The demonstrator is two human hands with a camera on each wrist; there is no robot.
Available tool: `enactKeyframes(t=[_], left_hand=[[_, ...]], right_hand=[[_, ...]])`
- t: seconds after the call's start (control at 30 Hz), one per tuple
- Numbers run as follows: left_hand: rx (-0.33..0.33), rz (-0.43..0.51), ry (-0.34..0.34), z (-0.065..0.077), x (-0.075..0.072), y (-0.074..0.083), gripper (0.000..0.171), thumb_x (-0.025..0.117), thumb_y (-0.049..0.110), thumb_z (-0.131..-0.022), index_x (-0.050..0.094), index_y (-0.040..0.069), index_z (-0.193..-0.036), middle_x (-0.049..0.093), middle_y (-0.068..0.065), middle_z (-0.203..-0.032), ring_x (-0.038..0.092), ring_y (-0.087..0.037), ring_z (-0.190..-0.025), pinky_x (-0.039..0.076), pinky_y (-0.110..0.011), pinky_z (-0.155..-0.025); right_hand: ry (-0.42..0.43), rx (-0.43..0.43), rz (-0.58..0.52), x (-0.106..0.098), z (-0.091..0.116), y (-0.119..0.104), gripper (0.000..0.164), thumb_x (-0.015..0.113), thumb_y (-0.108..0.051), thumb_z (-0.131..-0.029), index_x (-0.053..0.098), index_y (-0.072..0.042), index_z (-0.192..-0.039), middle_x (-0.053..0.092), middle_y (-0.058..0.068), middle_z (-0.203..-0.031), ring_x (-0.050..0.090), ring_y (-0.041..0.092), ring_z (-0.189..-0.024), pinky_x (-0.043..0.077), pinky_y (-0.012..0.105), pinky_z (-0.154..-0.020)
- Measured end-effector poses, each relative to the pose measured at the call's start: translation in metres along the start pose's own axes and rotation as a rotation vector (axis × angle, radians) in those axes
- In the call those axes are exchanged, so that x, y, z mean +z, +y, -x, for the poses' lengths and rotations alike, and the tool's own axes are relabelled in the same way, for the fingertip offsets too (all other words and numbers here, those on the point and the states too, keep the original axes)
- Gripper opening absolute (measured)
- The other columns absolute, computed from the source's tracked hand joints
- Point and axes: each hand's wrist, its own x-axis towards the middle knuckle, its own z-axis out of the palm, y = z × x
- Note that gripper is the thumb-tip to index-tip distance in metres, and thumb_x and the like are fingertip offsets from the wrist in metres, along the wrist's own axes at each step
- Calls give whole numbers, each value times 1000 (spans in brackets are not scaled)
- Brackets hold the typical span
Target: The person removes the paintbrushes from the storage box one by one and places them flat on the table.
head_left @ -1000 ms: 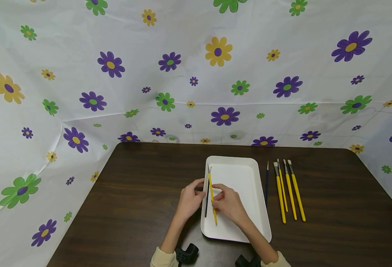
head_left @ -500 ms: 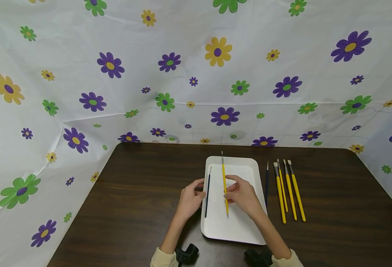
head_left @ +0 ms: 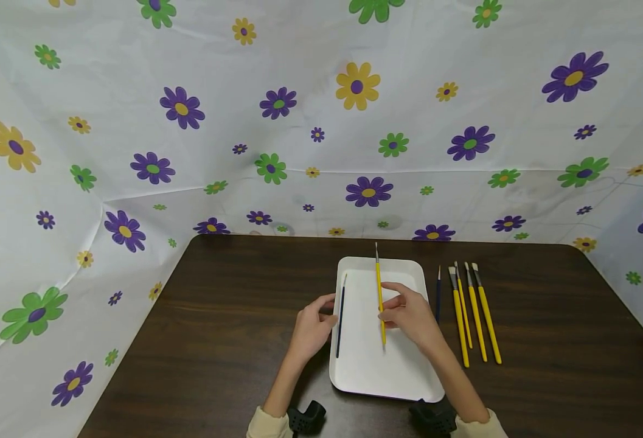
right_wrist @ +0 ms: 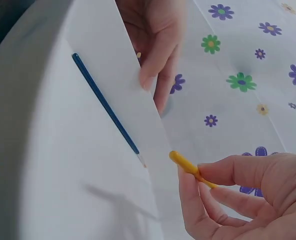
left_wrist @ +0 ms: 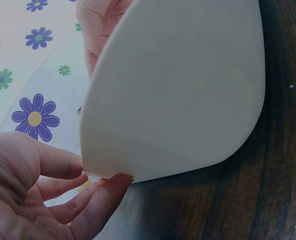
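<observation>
The white tray [head_left: 376, 374] lies on the table, and my left hand [head_left: 311, 328] pinches its left rim between thumb and fingers. In the left wrist view, those fingertips [left_wrist: 119, 181] are right at the rim. My right hand [head_left: 413, 317] holds a yellow-handled paintbrush [head_left: 379, 286] over the tray, bristles pointing away. Its handle [right_wrist: 183, 162] shows between thumb and fingers in the right wrist view; the bristle end is hidden there. A thin dark blue paintbrush [head_left: 340, 316] lies inside the tray along the left wall, bristles toward the far end.
Right of the tray lies another dark blue paintbrush [head_left: 438, 298], partly hidden by the right hand and arm. Several yellow-handled paintbrushes [head_left: 477, 316] lie side by side beyond it. The dark wooden table [head_left: 233, 304] ends at a flowered white cloth [head_left: 299, 121] behind.
My right hand has lifted the yellow paintbrush from beside the blue one and carried it right and slightly farther away. The left hand has stayed at the tray's rim.
</observation>
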Motion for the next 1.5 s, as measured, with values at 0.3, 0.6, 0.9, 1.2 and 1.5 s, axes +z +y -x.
enactKeyframes(t=[0.3, 0.6, 0.9, 1.2, 1.5], left_hand=[[-8, 15, -8, 0, 1, 1, 42, 61, -6, -92, 64, -5, -135, 67, -25, -120, 74, -31, -86, 60, -34, -57], [0, 15, -2, 0, 1, 1, 42, 61, -6, -92, 65, -5, -134, 68, -25, -118, 74, -30, -85, 60, -35, -56], [3, -8, 1, -1, 1, 1, 42, 61, -6, -92, 65, -4, -134, 68, -24, -118, 74, -27, -82, 57, -31, -53], [0, -9, 5, 0, 0, 1, 42, 62, -6, -92, 66, -3, -133, 68, -24, -118, 73, -27, -83, 58, -33, -54], [-2, -10, 1, 0, 0, 0, 41, 61, -6, -92, 66, -4, -133, 68, -24, -118, 73, -27, -83, 58, -32, -54]], right_hand=[[3, -6, -8, -7, 1, 0, 60, 72, 10, -86, 54, 7, -143, 65, 17, -94, 71, 25, -77, 63, 34, -69], [17, -5, 4, -20, 0, 1, 60, 72, 9, -88, 53, 8, -144, 67, 21, -98, 72, 26, -80, 63, 34, -70], [66, 19, 39, -35, -3, 2, 60, 72, 6, -90, 50, 7, -146, 68, 22, -99, 73, 26, -80, 62, 29, -68], [64, -8, 49, -52, -5, 8, 60, 70, 7, -92, 46, 11, -147, 66, 25, -101, 71, 22, -81, 62, 29, -69], [52, -10, 44, -74, -4, 16, 62, 69, 6, -94, 41, 14, -148, 67, 26, -103, 71, 16, -77, 61, 27, -69]])
